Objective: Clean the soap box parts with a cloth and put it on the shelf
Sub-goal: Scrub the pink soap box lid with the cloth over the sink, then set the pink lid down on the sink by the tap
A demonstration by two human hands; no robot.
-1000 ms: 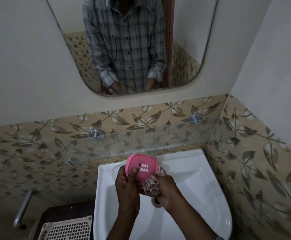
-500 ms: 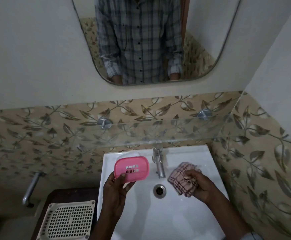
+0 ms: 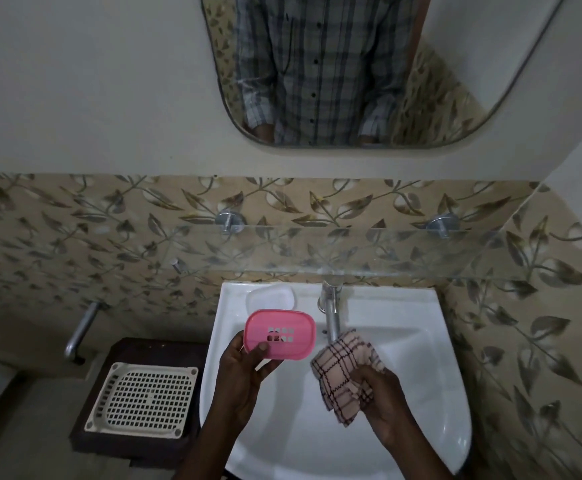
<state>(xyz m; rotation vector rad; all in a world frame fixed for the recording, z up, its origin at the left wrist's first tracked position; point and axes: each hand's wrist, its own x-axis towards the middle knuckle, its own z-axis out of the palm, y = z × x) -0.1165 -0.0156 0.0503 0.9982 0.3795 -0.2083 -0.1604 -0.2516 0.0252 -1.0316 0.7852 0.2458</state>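
Two parts of the soap box are in view, and neither of them is on the shelf yet. The pink part [image 3: 280, 334], which has small holes in the middle, is in the left hand [image 3: 244, 372]: the thumb presses on its upper face and the fingers go under it. It is held above the near left side of the sink [image 3: 404, 427]. The other part is a pale lid [image 3: 271, 297]. It lies on the far left rim of the sink, just behind the pink part and to the left of the tap [image 3: 331, 313].

The right hand [image 3: 383, 400] grips the checked cloth [image 3: 346, 368], which is bunched in the curled fingers. The cloth hangs over the basin, near the pink part on its right side, but it does not touch it. So at this moment no wiping happens.

The glass shelf [image 3: 352, 251] runs along the tiled wall, above the far edge of the sink.

My judgement is that the task is somewhere in the middle. The pink part looks dry and without marks, but the light is weak, so I cannot tell if it is fully clean. I also cannot tell whether the pale lid has been wiped. What is left, as I judge, is to finish any wiping and to put the box up on the shelf.
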